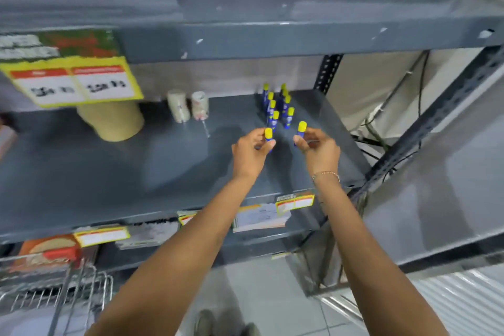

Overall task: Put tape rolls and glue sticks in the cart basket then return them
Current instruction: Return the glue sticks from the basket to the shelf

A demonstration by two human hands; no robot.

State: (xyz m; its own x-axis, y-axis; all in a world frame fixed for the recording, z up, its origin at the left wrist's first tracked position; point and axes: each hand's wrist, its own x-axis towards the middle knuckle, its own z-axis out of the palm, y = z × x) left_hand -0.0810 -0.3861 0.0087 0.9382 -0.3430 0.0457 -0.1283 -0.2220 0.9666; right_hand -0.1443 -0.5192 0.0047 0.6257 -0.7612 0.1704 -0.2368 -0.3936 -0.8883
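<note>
My left hand grips one glue stick and my right hand another, fingers closed around each, mid-frame over the grey shelf. More glue sticks stand just behind; tape rolls centre-left, cart basket lower left.

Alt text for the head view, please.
Left hand and right hand each hold an upright glue stick over a grey shelf, just before two rows of glue sticks; tape rolls stand farther left.
</note>
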